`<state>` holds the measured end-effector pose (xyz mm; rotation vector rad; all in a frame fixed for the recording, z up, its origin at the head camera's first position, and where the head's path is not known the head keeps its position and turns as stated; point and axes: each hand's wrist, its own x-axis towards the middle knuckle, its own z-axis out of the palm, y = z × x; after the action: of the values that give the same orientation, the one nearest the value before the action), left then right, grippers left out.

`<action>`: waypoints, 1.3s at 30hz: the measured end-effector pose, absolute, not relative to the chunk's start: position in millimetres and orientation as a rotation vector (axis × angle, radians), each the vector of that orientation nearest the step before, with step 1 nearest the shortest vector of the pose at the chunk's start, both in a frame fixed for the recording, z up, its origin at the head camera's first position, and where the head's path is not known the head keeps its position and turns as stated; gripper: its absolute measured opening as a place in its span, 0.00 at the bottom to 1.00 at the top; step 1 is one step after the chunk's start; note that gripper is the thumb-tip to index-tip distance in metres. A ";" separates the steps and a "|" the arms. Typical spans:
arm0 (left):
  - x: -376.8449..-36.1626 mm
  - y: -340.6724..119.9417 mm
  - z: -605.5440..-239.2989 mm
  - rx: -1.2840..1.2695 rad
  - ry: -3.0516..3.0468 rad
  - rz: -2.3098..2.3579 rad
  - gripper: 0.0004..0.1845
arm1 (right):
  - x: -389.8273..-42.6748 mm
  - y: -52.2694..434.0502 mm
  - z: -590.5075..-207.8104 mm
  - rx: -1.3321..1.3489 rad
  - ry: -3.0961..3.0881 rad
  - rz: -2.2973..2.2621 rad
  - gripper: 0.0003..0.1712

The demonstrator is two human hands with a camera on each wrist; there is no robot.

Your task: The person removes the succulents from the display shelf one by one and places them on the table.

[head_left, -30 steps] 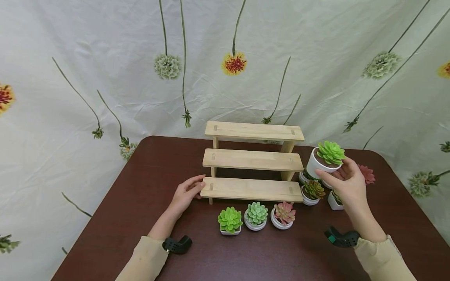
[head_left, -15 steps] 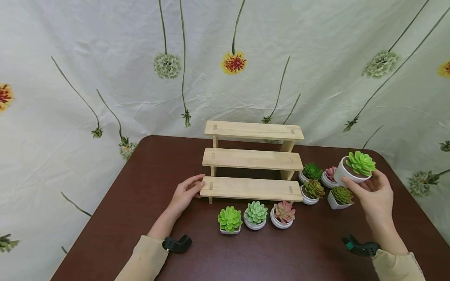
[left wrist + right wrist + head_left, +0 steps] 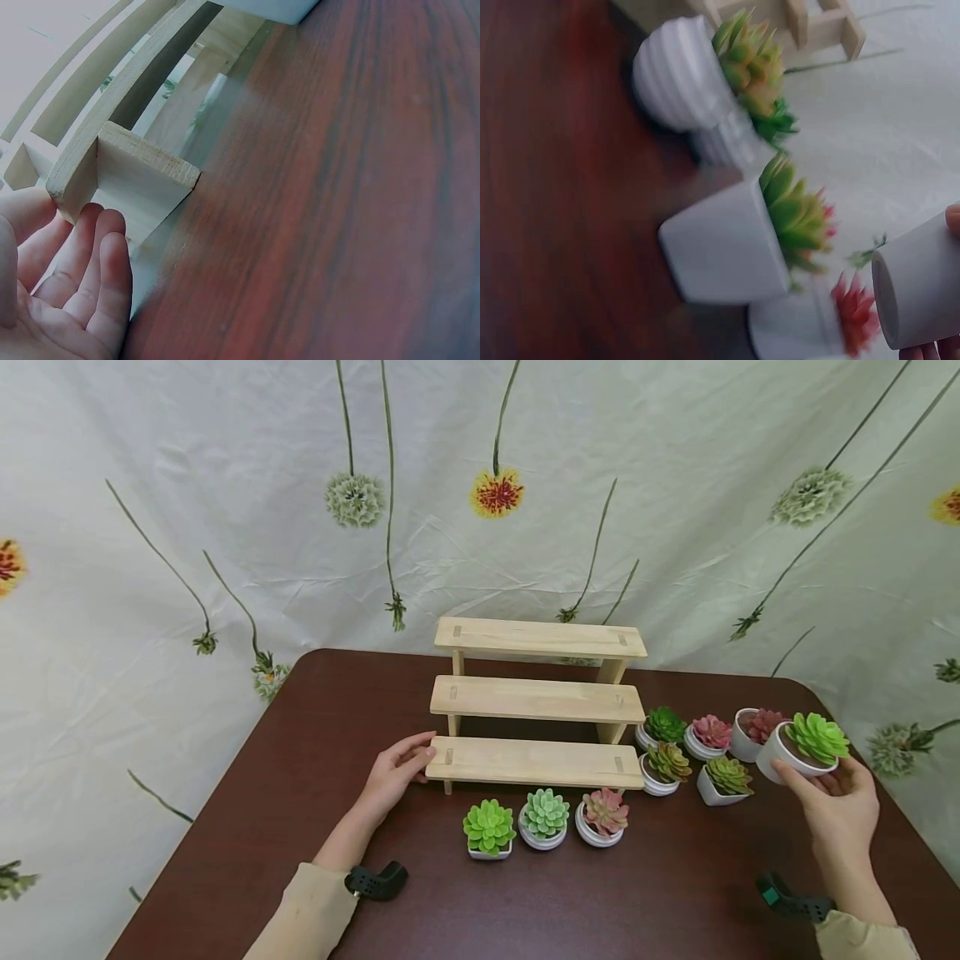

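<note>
My right hand point(image 3: 843, 802) grips a round white pot holding a bright green succulent point(image 3: 817, 739), at the right side of the table. Seen in the right wrist view, that white pot point(image 3: 922, 285) is tilted, its base showing, with fingertips around it. My left hand point(image 3: 393, 774) pinches the left end of the lowest board of a three-step wooden stand point(image 3: 536, 762). In the left wrist view the thumb lies at the board's corner and the fingers point(image 3: 105, 255) curl beneath, near the leg. Right beside the held pot stands a white pot with a dark red succulent point(image 3: 761, 727).
In front of the stand is a row of three potted succulents: bright green point(image 3: 489, 828), pale green point(image 3: 546, 814) and pink point(image 3: 605, 814). Several more cluster right of the stand, including a square-potted one point(image 3: 726, 777). A flower-print cloth point(image 3: 225, 485) hangs behind the brown table point(image 3: 315, 710).
My right hand has carried the bright green potted succulent rightward and slightly down, from beside the stand and past the cluster of pots. The left hand has stayed on the stand.
</note>
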<state>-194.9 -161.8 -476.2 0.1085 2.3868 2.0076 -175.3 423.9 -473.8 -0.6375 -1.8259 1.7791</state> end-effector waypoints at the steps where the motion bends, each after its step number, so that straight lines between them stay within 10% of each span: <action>1: -194.9 -161.9 -475.9 0.109 2.386 2.008 0.24 | -172.8 421.6 -471.9 -0.668 -1.837 1.765 0.53; 39: -189.6 -158.6 -461.9 0.087 2.376 1.994 0.22 | -144.4 367.4 -458.3 -0.900 -2.240 1.476 0.51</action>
<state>-189.6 -158.6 -461.9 0.0873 2.3761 1.9944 -144.4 367.4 -458.3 -0.8998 -2.2403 1.4758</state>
